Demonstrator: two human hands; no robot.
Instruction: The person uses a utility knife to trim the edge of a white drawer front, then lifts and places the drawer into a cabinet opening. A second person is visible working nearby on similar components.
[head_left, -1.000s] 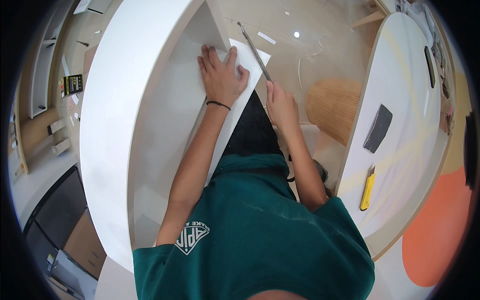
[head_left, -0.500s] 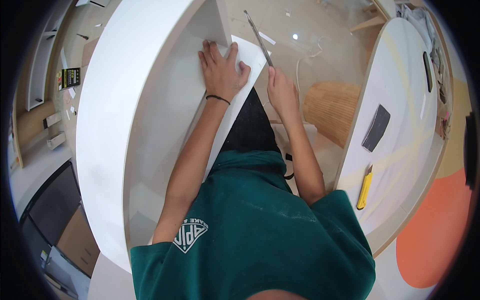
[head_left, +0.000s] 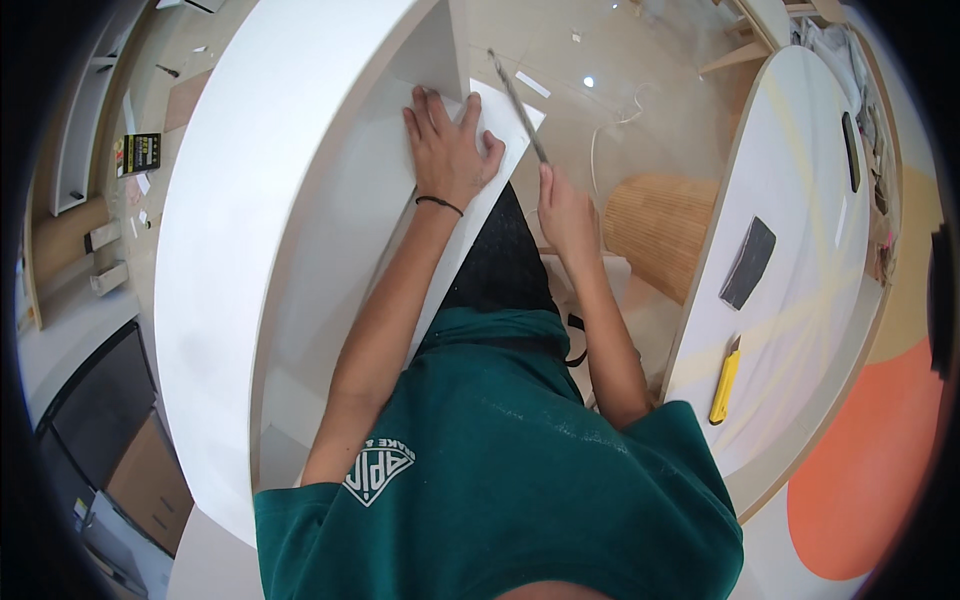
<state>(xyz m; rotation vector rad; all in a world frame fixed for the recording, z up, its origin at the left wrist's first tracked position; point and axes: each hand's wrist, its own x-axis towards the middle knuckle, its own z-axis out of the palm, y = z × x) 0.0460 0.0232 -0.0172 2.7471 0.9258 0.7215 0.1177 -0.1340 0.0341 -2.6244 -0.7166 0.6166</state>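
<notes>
My left hand (head_left: 450, 155) lies with fingers spread on a white panel (head_left: 518, 125), pressing near the inside corner of a large white box-shaped cabinet piece (head_left: 215, 260). A dark cord circles that wrist. In my right hand (head_left: 570, 215) is a long, thin metal file (head_left: 518, 102), my fingers wrapped round its near end so that the handle is hidden. The file slants away from me to the upper left, beside the panel's far right corner. Whether it touches the edge there, I cannot tell.
On my right stands a white board with a rounded end (head_left: 800, 180), bearing a dark grey sanding sheet or pad (head_left: 748, 262) and a yellow utility knife (head_left: 726, 385). A ribbed wooden piece (head_left: 660, 230) and a white cable (head_left: 594, 160) lie beyond my right arm. Offcuts litter the floor.
My right hand has drawn the file back toward me, downward in the picture. My left hand stays in place on the panel; the whole view has shifted slightly.
</notes>
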